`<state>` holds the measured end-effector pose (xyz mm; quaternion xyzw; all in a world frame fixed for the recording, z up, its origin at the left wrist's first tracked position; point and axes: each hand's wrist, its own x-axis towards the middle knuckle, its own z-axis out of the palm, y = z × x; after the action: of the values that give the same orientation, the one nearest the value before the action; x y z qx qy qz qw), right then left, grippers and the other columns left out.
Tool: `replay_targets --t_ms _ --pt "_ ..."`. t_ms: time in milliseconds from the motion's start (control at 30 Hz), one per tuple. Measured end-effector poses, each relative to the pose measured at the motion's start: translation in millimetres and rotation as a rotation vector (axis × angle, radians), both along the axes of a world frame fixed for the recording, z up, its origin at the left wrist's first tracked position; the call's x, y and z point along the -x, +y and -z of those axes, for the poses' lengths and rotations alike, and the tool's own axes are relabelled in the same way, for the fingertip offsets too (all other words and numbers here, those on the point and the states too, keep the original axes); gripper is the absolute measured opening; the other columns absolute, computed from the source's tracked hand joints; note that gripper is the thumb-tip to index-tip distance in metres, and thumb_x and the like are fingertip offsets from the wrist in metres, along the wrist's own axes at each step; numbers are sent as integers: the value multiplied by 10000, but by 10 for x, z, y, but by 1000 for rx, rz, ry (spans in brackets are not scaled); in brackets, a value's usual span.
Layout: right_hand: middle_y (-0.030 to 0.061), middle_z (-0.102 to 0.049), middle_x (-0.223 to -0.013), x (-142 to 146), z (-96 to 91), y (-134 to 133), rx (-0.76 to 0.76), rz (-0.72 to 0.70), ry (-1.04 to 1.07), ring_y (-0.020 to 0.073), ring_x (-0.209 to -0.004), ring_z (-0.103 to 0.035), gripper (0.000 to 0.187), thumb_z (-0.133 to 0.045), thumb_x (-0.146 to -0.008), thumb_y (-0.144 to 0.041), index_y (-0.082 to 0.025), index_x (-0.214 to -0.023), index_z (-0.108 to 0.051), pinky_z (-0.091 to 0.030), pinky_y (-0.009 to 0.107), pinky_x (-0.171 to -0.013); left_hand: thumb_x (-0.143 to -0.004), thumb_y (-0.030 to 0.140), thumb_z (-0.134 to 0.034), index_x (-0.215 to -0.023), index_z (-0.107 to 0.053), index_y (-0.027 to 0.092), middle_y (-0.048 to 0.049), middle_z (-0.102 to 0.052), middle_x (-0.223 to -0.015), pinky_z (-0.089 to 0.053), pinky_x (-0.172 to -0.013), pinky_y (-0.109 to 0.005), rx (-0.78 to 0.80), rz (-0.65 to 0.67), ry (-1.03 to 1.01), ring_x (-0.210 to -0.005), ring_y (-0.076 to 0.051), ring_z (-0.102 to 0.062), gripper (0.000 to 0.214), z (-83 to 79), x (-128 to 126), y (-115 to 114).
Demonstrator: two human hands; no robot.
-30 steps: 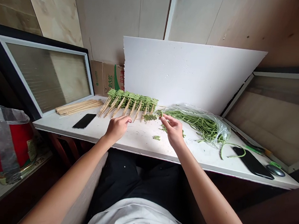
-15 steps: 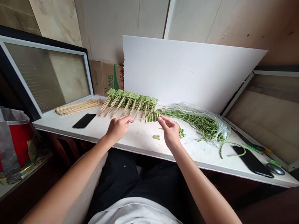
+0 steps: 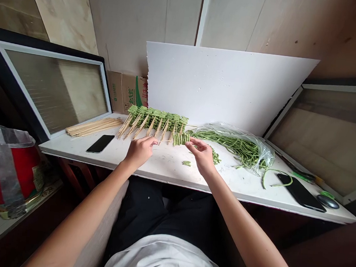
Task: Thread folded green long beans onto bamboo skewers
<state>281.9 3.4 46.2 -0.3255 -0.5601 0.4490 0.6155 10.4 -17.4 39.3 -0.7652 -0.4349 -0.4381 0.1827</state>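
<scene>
My left hand (image 3: 139, 151) pinches the bare end of a thin bamboo skewer (image 3: 164, 140) held level over the white table (image 3: 168, 166). Several short green bean pieces (image 3: 181, 139) are threaded on its right end. My right hand (image 3: 203, 156) sits just right of them, fingers curled and pinched at the skewer's tip beside the last piece. Behind lies a row of finished bean skewers (image 3: 154, 120). A small bean piece (image 3: 187, 163) lies on the table between my hands.
A plastic bag of long green beans (image 3: 239, 145) lies to the right, with loose beans (image 3: 271, 180) beside it. Bare skewers (image 3: 93, 126) and a black phone (image 3: 100, 143) lie left; another phone (image 3: 301, 193) lies right. A white foam board (image 3: 226, 88) stands behind. A red bucket (image 3: 2, 171) sits at left.
My right hand pushed the bean pieces along the skewer and moved a little left and up. The skewer with its beans rose off the table. My left hand barely moved.
</scene>
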Motion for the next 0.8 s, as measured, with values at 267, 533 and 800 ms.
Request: replay_targets --t_ms 267,533,800 --pt "104 -764 -1279 -174 11 112 -85 -15 -369 311 -1160 -702 401 -760 -895 -582 -266 -1137 -816 -569 467 -961 -765 -46 -507 -914 -746 192 -35 -799 -859 -496 -628 -268 19 -63 17 -782 -212 -745 369 7 83 34" --pt "113 -806 -1103 -443 341 392 -251 88 -1138 380 -1160 -643 190 -782 -905 -325 -229 -1058 -841 -516 498 -964 -821 -5 -529 -896 -752 189 -40 -791 -829 -489 -625 -269 13 -85 16 -734 -204 -721 305 0 72 31" --pt "112 -817 -970 -452 426 410 -193 73 -1322 388 -1155 -616 125 -730 -926 -218 -223 -924 -854 -526 437 -876 -817 -25 -491 -900 -746 184 -37 -810 -864 -537 -648 -277 18 -32 1 -805 -210 -775 340 8 54 25"
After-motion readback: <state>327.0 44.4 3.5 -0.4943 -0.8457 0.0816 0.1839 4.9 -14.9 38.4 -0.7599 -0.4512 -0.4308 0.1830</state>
